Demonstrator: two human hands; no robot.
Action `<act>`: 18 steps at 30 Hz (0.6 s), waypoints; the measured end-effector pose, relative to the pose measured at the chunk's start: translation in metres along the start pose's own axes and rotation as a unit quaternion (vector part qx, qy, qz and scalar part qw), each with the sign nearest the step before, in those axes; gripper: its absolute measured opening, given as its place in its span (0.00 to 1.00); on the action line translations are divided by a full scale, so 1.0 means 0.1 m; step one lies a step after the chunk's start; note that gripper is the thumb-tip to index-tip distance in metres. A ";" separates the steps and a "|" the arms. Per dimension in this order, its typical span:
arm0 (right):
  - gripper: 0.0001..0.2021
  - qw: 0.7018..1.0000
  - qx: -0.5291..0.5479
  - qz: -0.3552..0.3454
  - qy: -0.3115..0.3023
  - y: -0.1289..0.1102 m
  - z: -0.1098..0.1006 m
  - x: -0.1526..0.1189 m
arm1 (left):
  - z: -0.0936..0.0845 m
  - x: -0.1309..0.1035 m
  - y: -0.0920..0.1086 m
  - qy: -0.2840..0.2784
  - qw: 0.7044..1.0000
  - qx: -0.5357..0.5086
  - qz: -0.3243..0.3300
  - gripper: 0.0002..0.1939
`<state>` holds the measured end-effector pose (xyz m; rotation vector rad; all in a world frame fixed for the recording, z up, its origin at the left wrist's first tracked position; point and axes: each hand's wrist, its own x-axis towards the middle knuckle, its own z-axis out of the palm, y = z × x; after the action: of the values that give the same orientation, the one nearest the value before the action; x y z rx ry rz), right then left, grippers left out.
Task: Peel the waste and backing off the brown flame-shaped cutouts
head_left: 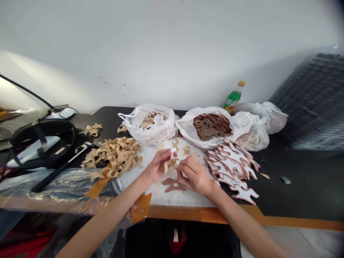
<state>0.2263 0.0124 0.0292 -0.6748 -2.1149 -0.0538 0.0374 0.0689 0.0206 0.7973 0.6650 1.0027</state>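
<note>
Over the white sheet [150, 195], my left hand [157, 166] pinches a thin, curved tan cut-out piece [169, 165]. A small white bit [173, 151] shows at its fingertips; I cannot tell whether it belongs to the same piece. My right hand [194, 175] is closed at the right end of the tan piece, with its fingertips partly hidden. Below, a brown wavy-edged flat piece [171, 185] with a small pale mark lies on the sheet. Just beyond my hands are a few loose tan pieces [186, 150].
Tan cut-outs [118, 154] are heaped at left, beside a black-handled tool [61, 170]. Brown-edged white pieces [231, 161] are piled at right. Behind stand a bag of tan pieces [161, 130], a bag of brown pieces [188, 134] and a green bottle [233, 98].
</note>
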 end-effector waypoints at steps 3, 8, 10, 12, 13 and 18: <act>0.06 1.000 -0.003 0.000 -0.006 -0.01 0.01 -0.03 | -0.01 0.03 -0.01 -0.001 1.000 -0.008 -0.003 0.16; 0.03 0.999 0.026 -0.004 -0.018 -0.07 0.07 -0.09 | -0.02 0.06 0.05 0.052 0.997 -0.016 0.049 0.12; 0.03 0.999 0.039 0.017 -0.009 -0.10 0.08 -0.09 | -0.03 0.05 0.08 0.048 0.998 0.006 0.037 0.13; 0.04 0.997 0.045 0.066 0.014 -0.12 0.06 -0.06 | -0.03 0.04 0.09 0.028 0.999 0.025 0.022 0.13; 0.06 0.994 0.045 0.092 0.027 -0.12 0.04 -0.04 | -0.03 0.04 0.08 0.018 0.999 0.031 0.021 0.14; 0.10 0.993 0.049 0.100 0.033 -0.06 -0.04 0.05 | -0.06 0.07 -0.02 -0.033 0.998 0.060 0.012 0.14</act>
<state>0.2240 0.0086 0.0361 -0.8109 -1.9640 0.1368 0.0358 0.0759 0.0144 0.9407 0.6649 0.9608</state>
